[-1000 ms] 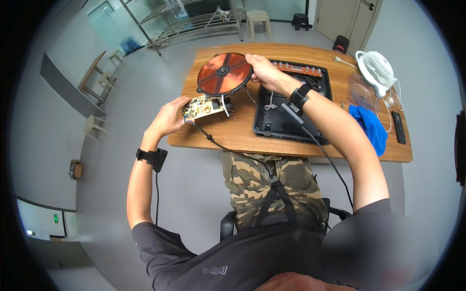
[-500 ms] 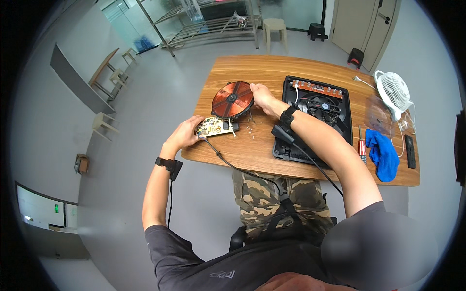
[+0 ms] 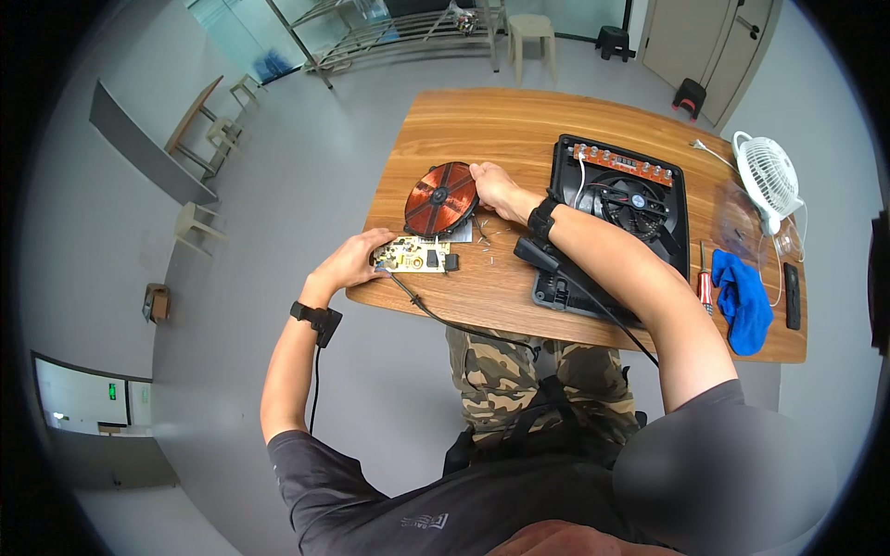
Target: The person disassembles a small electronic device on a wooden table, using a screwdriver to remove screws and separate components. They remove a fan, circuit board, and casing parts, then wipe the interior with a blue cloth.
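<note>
My right hand [image 3: 498, 191] grips the right edge of a round copper induction coil [image 3: 428, 215], which is tilted up over the table. Closed around the left end of a pale circuit board [image 3: 416, 252] is my left hand [image 3: 357, 259]. The board lies just below the coil, near the table's left edge, and a black cable [image 3: 419, 301] runs from it over the front edge. Several small screws [image 3: 488, 248] are scattered right of the coil. An open black cooker housing [image 3: 681, 236], with a cooling fan [image 3: 638, 202] and an orange button board [image 3: 623, 165], sits under my right forearm.
Right of the housing are a red-handled screwdriver [image 3: 705, 289], a blue cloth [image 3: 745, 310] and a black bar-shaped object [image 3: 792, 295]. A white desk fan [image 3: 769, 176] stands behind them. The wooden table [image 3: 482, 120] has a rounded left corner. Beyond it are stools [image 3: 531, 35] and a metal rack [image 3: 408, 48].
The coil has tipped and moved slightly down and left relative to the table. More of the circuit board's right end shows. Both hands keep their grips, and the whole view has shifted a little.
</note>
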`<state>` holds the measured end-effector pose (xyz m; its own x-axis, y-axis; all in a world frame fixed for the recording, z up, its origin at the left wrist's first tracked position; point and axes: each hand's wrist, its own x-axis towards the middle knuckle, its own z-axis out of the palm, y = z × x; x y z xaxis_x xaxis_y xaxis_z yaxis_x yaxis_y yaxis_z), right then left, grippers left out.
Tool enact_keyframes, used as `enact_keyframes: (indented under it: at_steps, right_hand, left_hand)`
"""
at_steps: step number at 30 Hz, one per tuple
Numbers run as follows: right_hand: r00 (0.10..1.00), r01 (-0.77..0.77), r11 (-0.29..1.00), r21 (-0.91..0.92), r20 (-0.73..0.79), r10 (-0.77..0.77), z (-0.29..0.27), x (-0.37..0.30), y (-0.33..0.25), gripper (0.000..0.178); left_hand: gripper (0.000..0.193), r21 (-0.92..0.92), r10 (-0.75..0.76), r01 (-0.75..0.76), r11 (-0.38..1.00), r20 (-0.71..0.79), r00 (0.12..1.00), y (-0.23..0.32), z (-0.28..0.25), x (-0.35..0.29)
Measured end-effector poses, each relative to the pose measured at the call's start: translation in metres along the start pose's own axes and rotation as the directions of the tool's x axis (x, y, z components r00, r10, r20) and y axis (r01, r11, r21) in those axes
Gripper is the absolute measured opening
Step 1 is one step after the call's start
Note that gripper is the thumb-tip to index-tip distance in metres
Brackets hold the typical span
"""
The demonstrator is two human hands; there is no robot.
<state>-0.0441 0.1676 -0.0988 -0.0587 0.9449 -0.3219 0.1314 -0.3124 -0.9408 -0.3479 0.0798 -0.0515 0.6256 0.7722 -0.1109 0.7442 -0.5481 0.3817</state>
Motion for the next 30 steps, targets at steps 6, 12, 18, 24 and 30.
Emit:
enact_keyframes:
  at_steps: [6,12,18,24,30]
  right_hand:
    - [1.0,-0.003,1.0,-0.021,-0.01,0.003,0.011,0.011,0.012,0.041]
    - [0.996,-0.075,0.987,-0.142,0.033,0.08,0.014,0.012,0.008,0.045]
    - [0.98,-0.171,0.964,-0.206,0.067,0.188,0.011,0.005,-0.001,0.048]
    - [0.98,-0.168,0.953,-0.253,0.065,0.19,0.008,-0.001,-0.011,0.045]
    - [0.981,-0.095,0.935,-0.341,0.127,0.146,-0.002,-0.007,-0.014,0.041]
  left_hand:
    - [0.077,-0.036,0.011,-0.011,0.999,0.007,1.0,0.002,0.002,-0.004]
    - [0.077,-0.034,-0.004,0.005,0.999,0.036,0.999,0.004,0.005,-0.002]
    - [0.086,-0.068,-0.022,0.027,0.997,0.07,0.997,0.001,0.005,-0.002]
    - [0.083,-0.054,-0.034,0.037,0.998,0.06,0.998,0.001,0.006,-0.003]
    - [0.086,-0.037,-0.069,0.072,0.997,0.073,0.995,0.007,0.001,-0.003]
